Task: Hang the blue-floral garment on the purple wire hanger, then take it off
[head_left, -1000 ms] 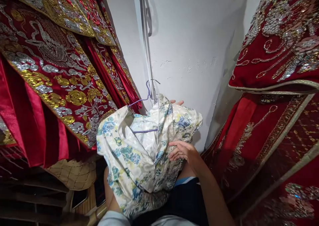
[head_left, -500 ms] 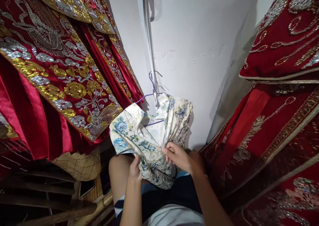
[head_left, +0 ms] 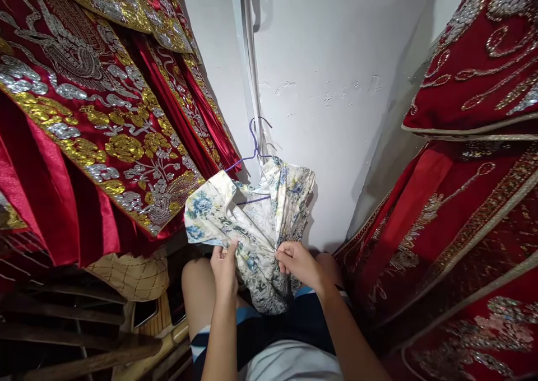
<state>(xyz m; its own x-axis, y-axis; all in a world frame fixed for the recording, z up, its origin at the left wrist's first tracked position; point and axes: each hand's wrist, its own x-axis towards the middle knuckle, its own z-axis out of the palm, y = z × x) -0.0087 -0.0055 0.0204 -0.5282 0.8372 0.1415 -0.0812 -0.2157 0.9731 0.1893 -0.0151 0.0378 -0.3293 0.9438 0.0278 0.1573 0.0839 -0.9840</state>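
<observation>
A floral blouse, cream with blue and green print, is on a purple wire hanger and droops over my lap. My left hand grips the side of the blouse, thumb in front and fingers partly behind the fabric. With thumb and fingers pinched together, my right hand holds the front near the bottom of the neck opening. The hanger's hook points up beside a pale vertical strip on the wall.
Red garments with gold and silver sequins hang at left, and beaded red garments at right. A white wall stands ahead. At lower left are a wooden frame and a phone-like dark object.
My left hand has moved up and slightly left, taking hold higher on the blouse's side. The blouse's right shoulder has shifted left. My right hand keeps its pinch in nearly the same place.
</observation>
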